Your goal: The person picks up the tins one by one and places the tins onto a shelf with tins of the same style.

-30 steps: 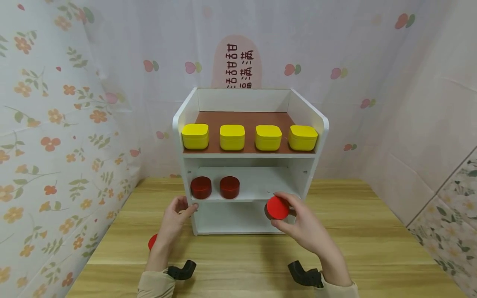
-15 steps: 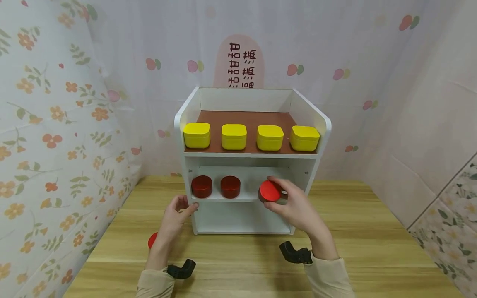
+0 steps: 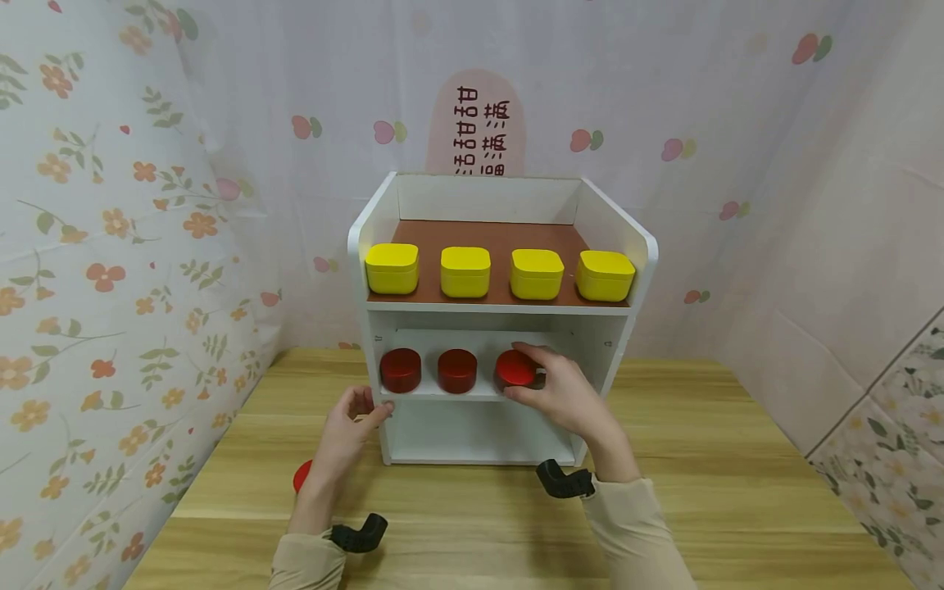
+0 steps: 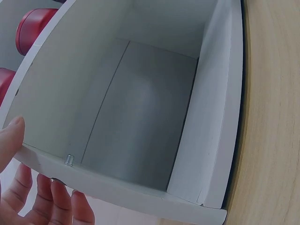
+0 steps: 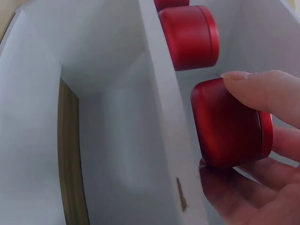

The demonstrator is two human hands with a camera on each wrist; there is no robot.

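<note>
My right hand holds a round red tin between thumb and fingers at the middle shelf of a small white shelf unit. In the right wrist view this tin is level with the shelf board's edge; I cannot tell whether its base touches the board. To its left stand two more red tins, one at the far left and one in the middle. My left hand grips the unit's left side panel, thumb on the front edge and fingers outside, as the left wrist view shows.
Several yellow square tins line the top shelf's front. Another red tin lies on the wooden table, partly hidden by my left forearm. Floral cloth hangs behind and to the left.
My right hand has carried the red tin up and to the left, from in front of the lower compartment to the middle shelf. The left hand keeps its place on the side panel.
</note>
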